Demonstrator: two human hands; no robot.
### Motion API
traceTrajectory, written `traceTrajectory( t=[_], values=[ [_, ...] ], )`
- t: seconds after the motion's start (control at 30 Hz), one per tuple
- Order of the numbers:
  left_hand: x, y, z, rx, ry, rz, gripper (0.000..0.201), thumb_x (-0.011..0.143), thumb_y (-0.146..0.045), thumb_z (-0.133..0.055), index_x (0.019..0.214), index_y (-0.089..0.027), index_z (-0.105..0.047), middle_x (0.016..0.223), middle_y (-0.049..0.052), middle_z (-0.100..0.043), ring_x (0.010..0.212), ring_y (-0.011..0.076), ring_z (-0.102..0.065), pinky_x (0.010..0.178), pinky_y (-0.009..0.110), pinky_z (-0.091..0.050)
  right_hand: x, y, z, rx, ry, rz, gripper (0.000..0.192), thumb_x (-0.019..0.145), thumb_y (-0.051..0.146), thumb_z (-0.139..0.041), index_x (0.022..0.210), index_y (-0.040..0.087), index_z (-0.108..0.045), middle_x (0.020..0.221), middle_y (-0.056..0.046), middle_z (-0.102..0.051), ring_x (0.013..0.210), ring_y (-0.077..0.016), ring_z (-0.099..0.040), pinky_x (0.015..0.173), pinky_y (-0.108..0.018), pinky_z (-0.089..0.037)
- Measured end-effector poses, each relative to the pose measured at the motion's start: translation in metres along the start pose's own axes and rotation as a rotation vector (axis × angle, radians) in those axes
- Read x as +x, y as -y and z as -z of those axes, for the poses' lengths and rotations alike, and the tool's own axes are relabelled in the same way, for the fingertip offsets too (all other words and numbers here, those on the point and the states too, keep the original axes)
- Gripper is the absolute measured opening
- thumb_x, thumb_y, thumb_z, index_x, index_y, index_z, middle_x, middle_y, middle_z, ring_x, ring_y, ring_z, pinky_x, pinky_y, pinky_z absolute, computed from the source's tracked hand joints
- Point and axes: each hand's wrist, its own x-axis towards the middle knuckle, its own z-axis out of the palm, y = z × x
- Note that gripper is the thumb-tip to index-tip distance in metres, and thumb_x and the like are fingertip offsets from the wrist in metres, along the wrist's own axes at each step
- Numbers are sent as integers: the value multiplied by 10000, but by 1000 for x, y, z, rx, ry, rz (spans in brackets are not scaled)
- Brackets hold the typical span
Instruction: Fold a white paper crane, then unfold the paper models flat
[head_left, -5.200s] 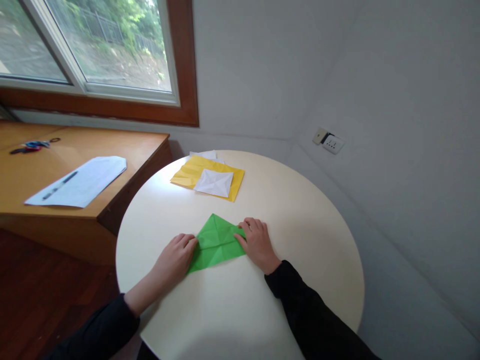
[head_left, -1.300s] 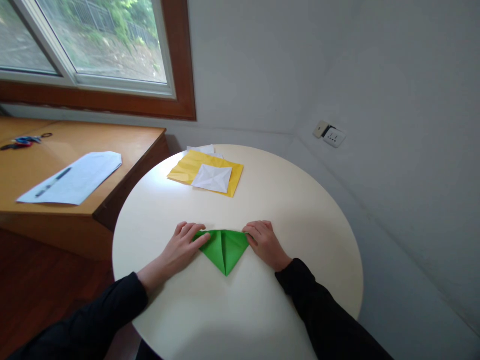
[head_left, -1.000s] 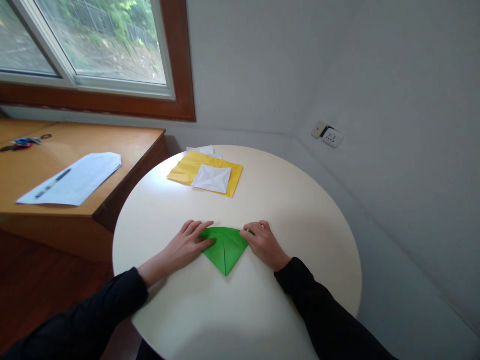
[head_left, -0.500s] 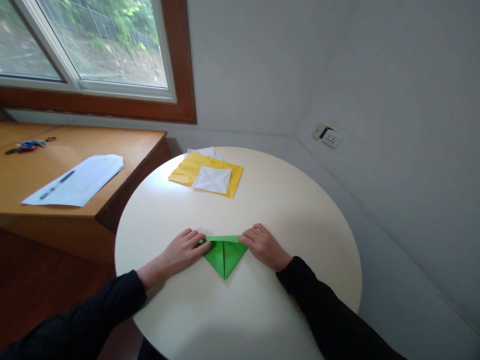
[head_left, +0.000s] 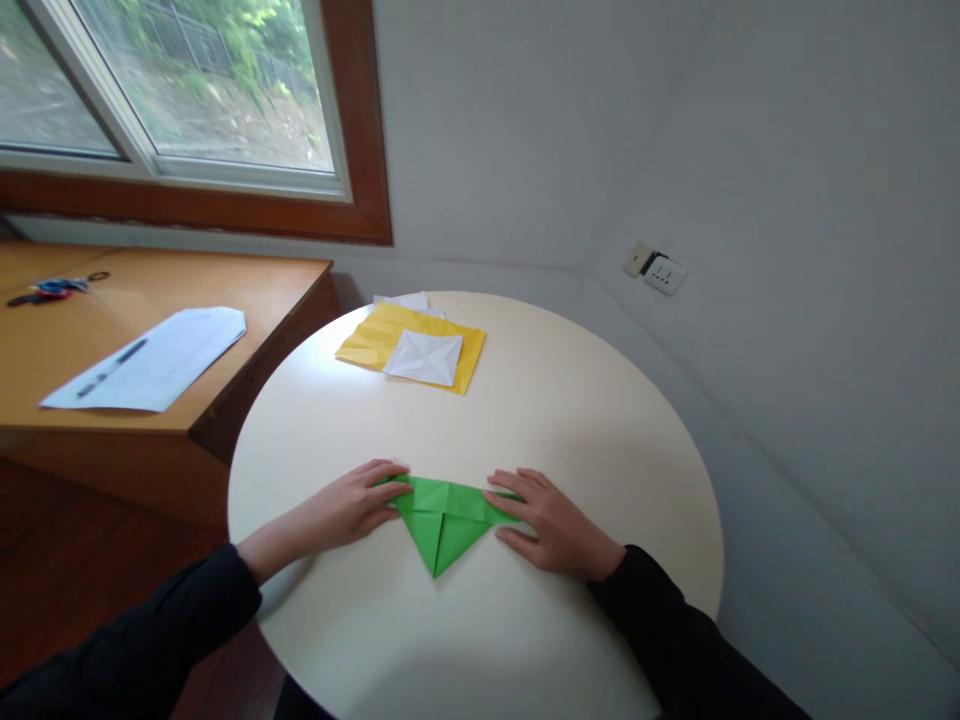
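Note:
A green sheet of folded paper [head_left: 444,520] lies on the white round table [head_left: 450,650], its point toward me and a folded band across its far edge. My left hand [head_left: 367,500] rests on the paper's left corner with fingers stretched out. On the right corner lies my right hand [head_left: 544,520], fingers spread flat over the band and the thumb apart on the near side. Both hands press from above rather than pinch. The corner tips are partly hidden under the fingers.
Farther back on the table, a yellow paper [head_left: 360,345] lies under a creased white paper square [head_left: 426,358]. At left, a wooden desk [head_left: 285,285] holds white sheets [head_left: 180,345], a pen [head_left: 112,367] and scissors [head_left: 56,290]. A wall socket [head_left: 665,274] is at right.
The far band of the green paper has flattened and looks wider, and the paper is slightly turned. My fingers have gone from gripping the corners to lying spread; my right hand moved right and nearer.

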Motion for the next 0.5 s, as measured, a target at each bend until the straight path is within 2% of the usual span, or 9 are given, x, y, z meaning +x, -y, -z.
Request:
traceTrajectory(
  t=[0.13,0.3,0.4,0.5],
  values=[
    [2,4,-7,109,3,-53,292,880,-207,-423,1141,-200,-555,1150,115,-580,1065,225,-523,891,368,-465,-5,-1,-6,66,-29,-55,363,800,294,-574,1146,187,-575,1213,-124,-577,1153,-247,-497,965,-433,-361],
    [4,4,-12,150,-57,-71,274,883,-185,-409,1110,-169,-560,1107,123,-617,1009,225,-554,866,372,-467,-4,-2,-10,148,-98,-96,393,785,291,-609,1162,190,-566,1172,-129,-602,1097,-257,-533,905,-438,-411],
    [8,0,-13,73,-108,26,250,886,-200,-387,1027,-155,-588,954,116,-655,887,203,-590,802,331,-478,-3,-5,-12,236,-169,-150,253,830,237,-546,1069,199,-619,1073,-103,-654,1015,-232,-580,874,-419,-440],
    [15,-7,-13,-84,-179,218,241,881,-235,-378,935,-158,-600,821,91,-652,752,176,-596,699,285,-476,-1,-9,-14,384,-254,-306,174,841,244,-519,930,202,-662,921,-78,-696,881,-211,-629,801,-373,-487]
  ],
)
